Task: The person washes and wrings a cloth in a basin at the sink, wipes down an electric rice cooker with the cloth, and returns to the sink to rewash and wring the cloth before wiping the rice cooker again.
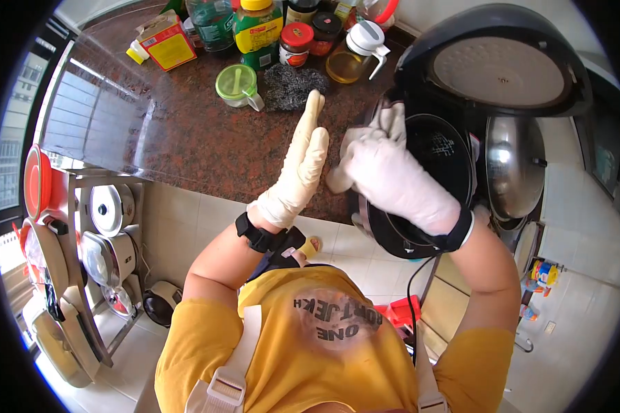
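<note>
A black electric rice cooker stands at the counter's right end with its lid (503,69) raised and its dark inner pot (437,148) showing. My right hand (393,175), in a white glove, is closed on a greyish cloth (339,177) at the cooker's left side. The fingers are partly hidden and slightly blurred. Also gloved, my left hand (300,165) is held over the counter to the left of the cloth. Its fingers are straight and it holds nothing. Just beyond its fingertips lies a dark scouring pad (293,87).
Along the back of the speckled counter (186,131) stand a green-lidded container (236,84), an oil jug (355,55), a red-lidded jar (296,43) and a yellow-red box (169,45). A metal lid (513,165) is right of the cooker. A rack with pots (110,210) stands at left.
</note>
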`<state>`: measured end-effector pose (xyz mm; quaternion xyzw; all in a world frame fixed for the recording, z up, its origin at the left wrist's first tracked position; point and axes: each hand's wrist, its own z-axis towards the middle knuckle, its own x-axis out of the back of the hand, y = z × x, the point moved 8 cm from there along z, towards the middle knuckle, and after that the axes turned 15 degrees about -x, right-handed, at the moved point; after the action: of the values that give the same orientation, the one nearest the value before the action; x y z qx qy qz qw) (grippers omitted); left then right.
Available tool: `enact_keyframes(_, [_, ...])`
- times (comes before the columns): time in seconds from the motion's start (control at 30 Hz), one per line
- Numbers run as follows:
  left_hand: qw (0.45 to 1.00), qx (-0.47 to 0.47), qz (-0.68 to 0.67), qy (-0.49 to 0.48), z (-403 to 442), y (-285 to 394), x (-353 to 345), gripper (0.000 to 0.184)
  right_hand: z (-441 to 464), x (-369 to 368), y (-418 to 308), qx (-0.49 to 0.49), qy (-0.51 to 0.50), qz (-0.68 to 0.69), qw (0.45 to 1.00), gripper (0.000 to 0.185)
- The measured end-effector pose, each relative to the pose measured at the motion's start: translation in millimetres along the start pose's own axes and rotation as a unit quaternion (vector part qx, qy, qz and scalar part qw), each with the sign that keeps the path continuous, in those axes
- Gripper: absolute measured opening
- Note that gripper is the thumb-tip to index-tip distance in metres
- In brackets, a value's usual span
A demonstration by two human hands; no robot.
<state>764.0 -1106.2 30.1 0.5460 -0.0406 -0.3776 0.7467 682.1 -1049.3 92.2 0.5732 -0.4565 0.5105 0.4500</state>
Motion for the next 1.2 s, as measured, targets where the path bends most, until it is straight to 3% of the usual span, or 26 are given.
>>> enact_keyframes(0.07, [0.993,-0.041,0.099,-0.042,10,10,-9,0.078,-13,-4,-15,-0.019,-0.066,-0.049,0.996,0.019])
enact_keyframes(0.17, [0.985,-0.059,0.146,-0.067,17,12,-20,0.076,-38,-22,-22,-0.061,-0.139,0.113,0.982,0.035])
enact_keyframes(0.2, [0.980,-0.050,0.174,-0.080,18,12,-26,0.080,-52,3,-23,-0.057,0.014,0.171,0.983,0.040])
enact_keyframes(0.27, [0.977,-0.015,0.189,-0.100,14,0,-36,0.087,-77,-2,-31,-0.028,0.021,0.167,0.985,0.024])
enact_keyframes(0.33, [0.964,-0.006,0.229,-0.132,3,-18,-47,0.091,-101,-2,-37,-0.061,0.010,0.157,0.986,0.023])
enact_keyframes(0.47, [0.931,-0.022,0.305,-0.198,0,-33,-69,0.105,-144,-6,-42,-0.096,0.015,0.162,0.982,0.042])
enact_keyframes(0.57, [0.881,-0.044,0.419,-0.217,8,-39,-81,0.110,-172,7,-37,-0.134,0.099,0.055,0.984,0.052])
enact_keyframes(0.63, [0.842,-0.069,0.479,-0.238,11,-40,-87,0.110,-195,-5,-31,-0.166,0.046,0.065,0.983,0.051])
enact_keyframes(0.67, [0.840,-0.064,0.481,-0.243,9,-43,-87,0.110,-206,-16,-27,-0.187,-0.008,0.071,0.980,0.049])
enact_keyframes(0.73, [0.834,-0.073,0.483,-0.257,7,-46,-87,0.110,-224,-9,-17,-0.204,0.027,0.081,0.975,0.041])
enact_keyframes(0.83, [0.851,-0.076,0.455,-0.250,-1,-52,-87,0.108,-226,-31,-18,-0.224,-0.027,0.125,0.966,0.050])
enact_keyframes(0.9, [0.858,-0.081,0.442,-0.249,-3,-53,-90,0.107,-199,-19,-26,-0.208,0.065,0.148,0.965,0.052])
enact_keyframes(1.03, [0.894,-0.066,0.374,-0.238,-4,-55,-88,0.100,-162,-4,-25,-0.212,0.085,0.108,0.968,0.054])
enact_keyframes(1.13, [0.899,-0.065,0.359,-0.242,-4,-61,-85,0.096,-177,-3,-24,-0.166,0.146,0.106,0.970,0.043])
enact_keyframes(1.2, [0.909,-0.051,0.336,-0.241,-4,-60,-86,0.096,-206,-7,-13,-0.180,0.134,0.193,0.955,0.039])
